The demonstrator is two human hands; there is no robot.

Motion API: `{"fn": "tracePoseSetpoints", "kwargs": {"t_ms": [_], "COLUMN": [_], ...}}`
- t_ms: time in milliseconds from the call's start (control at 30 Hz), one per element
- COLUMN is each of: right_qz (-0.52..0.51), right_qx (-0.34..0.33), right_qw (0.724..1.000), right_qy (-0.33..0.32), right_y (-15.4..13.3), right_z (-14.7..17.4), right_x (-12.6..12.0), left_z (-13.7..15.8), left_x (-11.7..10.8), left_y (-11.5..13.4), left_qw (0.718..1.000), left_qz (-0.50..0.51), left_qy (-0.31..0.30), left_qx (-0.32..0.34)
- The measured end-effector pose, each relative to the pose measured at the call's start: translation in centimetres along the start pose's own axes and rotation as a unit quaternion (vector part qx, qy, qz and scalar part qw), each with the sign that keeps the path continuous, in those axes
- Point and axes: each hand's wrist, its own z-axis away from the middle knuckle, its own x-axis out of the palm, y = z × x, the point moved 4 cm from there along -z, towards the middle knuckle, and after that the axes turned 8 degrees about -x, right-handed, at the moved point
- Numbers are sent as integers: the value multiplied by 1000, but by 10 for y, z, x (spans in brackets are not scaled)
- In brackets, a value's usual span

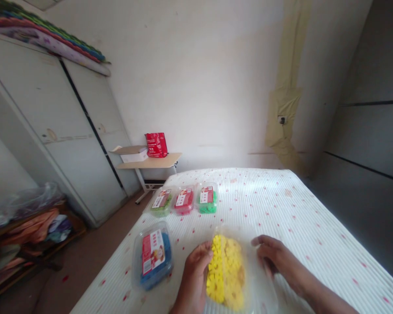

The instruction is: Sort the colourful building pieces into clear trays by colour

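A: Both hands are at the yellow tub (227, 228), one on each side of it?

B: Yes. The left hand (194, 277) is closed on the tub's left wall, thumb along the edge. The right hand (275, 255) is to the right of the tub, fingers partly curled at a clear flap (260, 279) of plastic.

A: Has the right one got hold of that flap?

B: I can't tell — it's blurred there. The fingertips are at its far edge, at least.

A: And the tub itself?

B: Between the two hands, tilted a little, with yellow pieces (227, 274) filling it. Whether the tub touches the cloth (258, 205) under it, I can't make out.

A: What's around it?

B: Left of the yellow tub, past the left hand, lies a blue tub (153, 255) with a label on top. Beyond the yellow tub, toward its left, three more stand in a row — olive (162, 201), red (184, 199), then green (207, 197).

A: Anything farther off?

B: A red bag (156, 145) on a small table (165, 162), well beyond the yellow tub and to its left.
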Motion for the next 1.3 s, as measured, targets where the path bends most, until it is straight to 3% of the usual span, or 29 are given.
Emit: {"fn": "tracePoseSetpoints", "kwargs": {"t_ms": [67,167,333,433,700,967,1133,1300], "right_qz": [-29,-53,-18,4,25,24,42,65], "right_qx": [-8,-31,-53,-55,-47,-42,-72,-115], "right_qw": [999,997,995,995,992,992,987,978], "right_qy": [23,54,81,87,116,116,138,161], "right_y": [0,-1,-2,-2,-2,-1,-8,-18], "right_z": [-5,-11,-16,-15,-15,-17,-16,-12], "right_x": [-15,-35,-49,-50,-63,-67,-72,-75], "left_z": [4,10,15,17,13,9,11,17], "left_x": [0,-1,10,19,47,60,67,78], "left_y": [11,34,57,55,50,53,62,64], "left_qw": [999,978,878,836,764,747,733,709], "left_qz": [-32,-164,-404,-468,-551,-559,-558,-574], "left_qy": [25,92,130,129,129,126,124,75], "left_qx": [15,88,221,255,310,338,369,402]}}
